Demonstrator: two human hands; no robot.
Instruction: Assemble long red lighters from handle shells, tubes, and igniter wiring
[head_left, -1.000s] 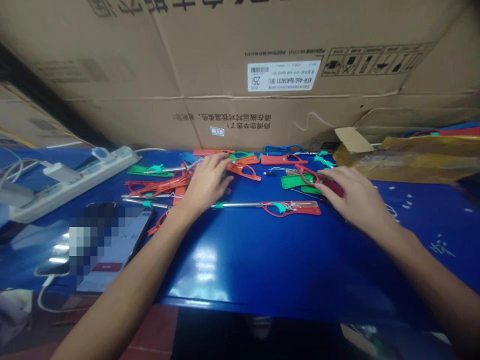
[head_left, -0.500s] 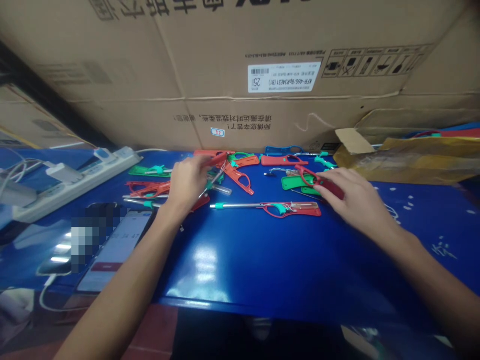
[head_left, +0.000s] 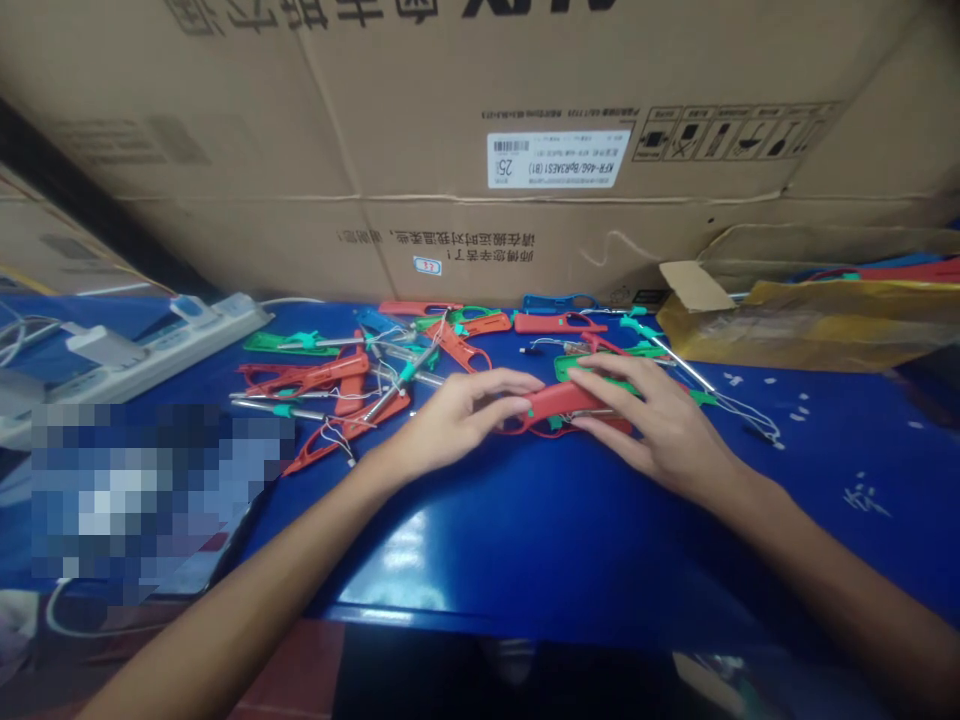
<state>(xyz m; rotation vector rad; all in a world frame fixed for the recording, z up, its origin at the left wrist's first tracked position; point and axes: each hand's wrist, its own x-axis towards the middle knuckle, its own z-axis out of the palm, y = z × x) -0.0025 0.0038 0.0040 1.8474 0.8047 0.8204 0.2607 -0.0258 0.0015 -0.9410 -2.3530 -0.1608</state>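
My left hand (head_left: 474, 418) pinches the front end of a red lighter casing half (head_left: 556, 400) between thumb and fingers. My right hand (head_left: 660, 425) grips the casing's other end, thumb below and fingers above. Directly beneath the casing, another red lighter half with a green trigger (head_left: 555, 424) shows in part; my hands hide most of it, and I cannot tell whether the two halves touch. Behind the hands lie a green casing half (head_left: 570, 366) and a red one with a blue one (head_left: 559, 301) at the back.
Several red and green casings, metal tubes and wires lie in a pile (head_left: 352, 385) at left. A power strip (head_left: 150, 350) stands beyond a blurred-out phone. A taped carton (head_left: 817, 325) holds more parts at right. A large cardboard box (head_left: 420, 130) walls off the back of the blue table (head_left: 510, 540).
My left hand has left the pile and come right to the casing's front end. My right hand has brought the red casing half left, over the lighter half on the table.
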